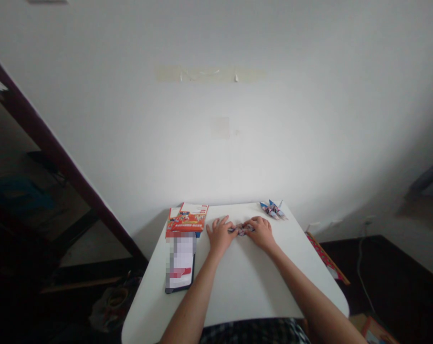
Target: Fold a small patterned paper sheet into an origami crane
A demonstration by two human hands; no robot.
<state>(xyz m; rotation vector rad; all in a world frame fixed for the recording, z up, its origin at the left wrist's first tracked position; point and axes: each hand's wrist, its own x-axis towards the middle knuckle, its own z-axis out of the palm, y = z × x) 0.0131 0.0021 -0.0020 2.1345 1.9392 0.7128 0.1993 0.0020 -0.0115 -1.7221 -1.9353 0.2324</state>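
Near the back of the white table (245, 282), my left hand (220, 236) pinches one end of a small folded patterned paper (241, 230). On its opposite end, the thumb and fingers of my right hand (261, 233) are closed. The paper is purple-grey with some blue, lies low against the tabletop, and is partly covered by my fingers. Beyond my right hand, at the far right corner, lie folded paper pieces (272, 210) with blue pointed tips and a similar print. To the left of my left hand are red and white printed packets (188, 220).
A phone (182, 262) with a lit, partly blurred screen lies left of my left forearm. Directly behind the table rises a white wall (219, 162). A dark red frame edge (58, 138) slants down at the left. A cable (361, 260) hangs at the right.
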